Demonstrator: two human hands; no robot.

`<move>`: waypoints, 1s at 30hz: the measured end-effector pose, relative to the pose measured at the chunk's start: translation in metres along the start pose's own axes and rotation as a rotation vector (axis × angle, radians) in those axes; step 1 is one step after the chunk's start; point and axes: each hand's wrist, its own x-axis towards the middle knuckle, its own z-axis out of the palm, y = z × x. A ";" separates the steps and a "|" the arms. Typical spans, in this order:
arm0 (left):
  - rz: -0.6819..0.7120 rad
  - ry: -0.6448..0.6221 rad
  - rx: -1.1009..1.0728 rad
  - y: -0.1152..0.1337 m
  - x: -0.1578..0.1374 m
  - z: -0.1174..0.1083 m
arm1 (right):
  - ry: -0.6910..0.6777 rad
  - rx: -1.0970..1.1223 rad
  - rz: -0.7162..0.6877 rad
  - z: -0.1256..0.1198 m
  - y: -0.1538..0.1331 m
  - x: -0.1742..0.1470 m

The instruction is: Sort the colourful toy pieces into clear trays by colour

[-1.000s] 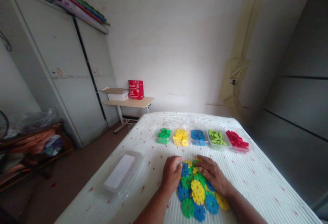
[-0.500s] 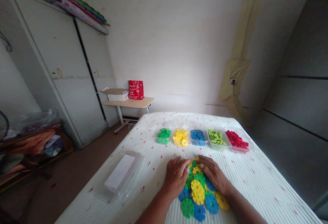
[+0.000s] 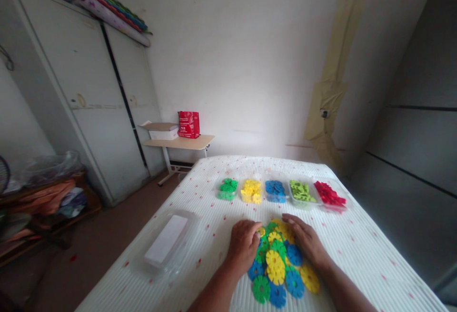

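Flower-shaped plastic discs with notched rims lie in a heap (image 3: 275, 267) of green, yellow and blue near the front of the table. At the heap's upper left edge is my left hand (image 3: 244, 241), its fingers bent and its thumb a little apart from the index finger, beside a small yellow disc (image 3: 262, 231). My right hand (image 3: 306, 239) rests along the upper right edge with fingers stretched out, next to yellow discs (image 3: 284, 230) and a blue disc (image 3: 294, 255). Neither hand visibly lifts a disc. The undersides of my fingers are hidden.
Beyond the heap stands a row of clear tubs with green (image 3: 228, 186), yellow (image 3: 251, 190), blue (image 3: 274, 190), light green (image 3: 300, 191) and red pieces (image 3: 330, 195). A clear tray with a white block (image 3: 167, 240) lies on the left of the striped tablecloth (image 3: 200, 207).
My right hand has shifted slightly right and away from the heap, uncovering yellow and blue discs. My left hand's fingers are drawn in more; it has barely moved.
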 end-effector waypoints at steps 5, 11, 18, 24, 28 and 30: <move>0.019 -0.043 0.015 0.002 0.001 -0.001 | -0.050 -0.020 0.005 0.003 0.002 0.001; -0.004 -0.052 -0.006 0.002 0.002 0.000 | -0.066 -0.050 0.023 0.002 0.005 0.002; -0.019 -0.001 -0.004 0.000 0.001 0.002 | -0.039 -0.187 -0.018 0.003 0.013 0.003; -0.052 0.001 -0.041 -0.003 0.000 0.002 | -0.095 -0.245 -0.047 0.002 0.020 0.003; -0.058 0.007 -0.063 -0.004 0.000 0.002 | -0.115 -0.240 -0.060 0.002 0.019 0.002; -0.062 0.001 -0.069 -0.003 0.000 0.002 | -0.119 -0.237 -0.069 0.002 0.020 0.002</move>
